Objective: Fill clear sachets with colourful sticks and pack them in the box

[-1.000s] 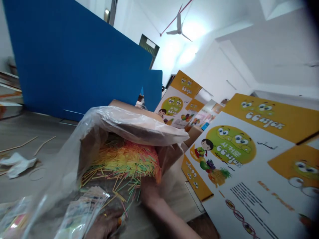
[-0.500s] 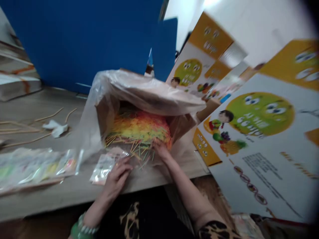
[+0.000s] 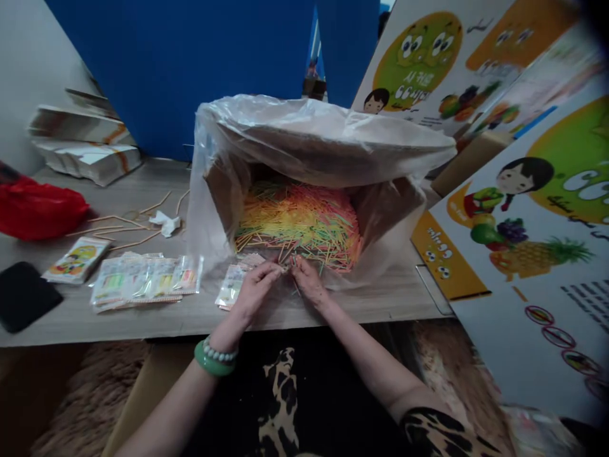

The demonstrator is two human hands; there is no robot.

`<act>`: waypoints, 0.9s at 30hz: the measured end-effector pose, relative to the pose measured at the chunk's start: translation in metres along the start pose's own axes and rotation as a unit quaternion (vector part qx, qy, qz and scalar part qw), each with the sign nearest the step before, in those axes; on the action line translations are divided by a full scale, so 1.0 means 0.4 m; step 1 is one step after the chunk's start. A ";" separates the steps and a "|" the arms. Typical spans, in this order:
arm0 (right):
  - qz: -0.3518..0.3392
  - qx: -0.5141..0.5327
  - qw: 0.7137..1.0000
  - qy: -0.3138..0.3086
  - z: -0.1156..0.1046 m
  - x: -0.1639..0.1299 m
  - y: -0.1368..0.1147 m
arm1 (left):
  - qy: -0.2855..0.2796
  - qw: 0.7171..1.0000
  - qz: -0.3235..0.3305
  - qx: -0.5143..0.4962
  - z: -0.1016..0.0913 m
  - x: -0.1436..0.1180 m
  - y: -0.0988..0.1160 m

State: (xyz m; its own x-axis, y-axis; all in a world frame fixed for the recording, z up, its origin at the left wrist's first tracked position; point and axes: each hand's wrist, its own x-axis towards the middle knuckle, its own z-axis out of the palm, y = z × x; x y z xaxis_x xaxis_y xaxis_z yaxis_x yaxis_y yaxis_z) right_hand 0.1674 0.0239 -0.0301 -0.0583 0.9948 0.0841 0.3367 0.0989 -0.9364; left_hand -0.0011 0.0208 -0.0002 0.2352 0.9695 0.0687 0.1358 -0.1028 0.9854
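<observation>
A carton lying on its side, lined with a clear plastic bag (image 3: 314, 136), opens toward me. Inside lies a heap of thin coloured sticks (image 3: 295, 219) in yellow, orange, pink and green. At the carton's mouth my two hands almost meet. My left hand (image 3: 259, 285) is closed, its fingertips pinched on a few thin sticks. My right hand (image 3: 309, 281) is closed too, with thin sticks between thumb and fingers; their exact number is hidden. Just left of my left hand a clear packet (image 3: 230, 285) lies on the table, partly covered by the hand.
Several filled clear packets (image 3: 143, 279) lie in a row at left. Beyond them are a printed pack (image 3: 78, 259), a black flat object (image 3: 27, 297), a red bag (image 3: 40, 209), crumpled white tissue (image 3: 165, 223) and loose tan strips (image 3: 121, 223). Large printed cartons (image 3: 514, 266) stand at right.
My left hand has moved from the clear packet toward the right hand, and its fingers have closed. My right hand has drawn back from the heap with sticks. The view has shifted too.
</observation>
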 end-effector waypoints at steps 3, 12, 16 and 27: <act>-0.034 -0.104 0.993 -0.055 0.001 -0.017 0.007 | 0.006 0.996 -0.051 -0.071 0.025 0.003 0.000; -0.039 0.008 0.999 0.026 -0.020 -0.004 0.037 | 0.067 0.981 -0.060 -0.172 0.015 0.003 0.039; -0.021 0.054 0.997 0.045 -0.031 0.007 0.066 | 0.073 0.985 -0.062 -0.145 -0.005 0.001 0.000; -0.039 0.094 0.994 0.044 -0.011 -0.008 0.092 | -0.077 0.975 0.164 0.125 0.086 0.026 0.016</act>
State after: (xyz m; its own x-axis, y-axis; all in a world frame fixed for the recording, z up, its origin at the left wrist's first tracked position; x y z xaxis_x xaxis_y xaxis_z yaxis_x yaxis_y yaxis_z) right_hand 0.1840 0.0244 -0.0633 0.0083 0.9836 0.1804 0.1517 0.1771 -0.9724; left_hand 0.0352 0.0225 0.0014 0.4441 0.8324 0.3316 0.2554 -0.4723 0.8436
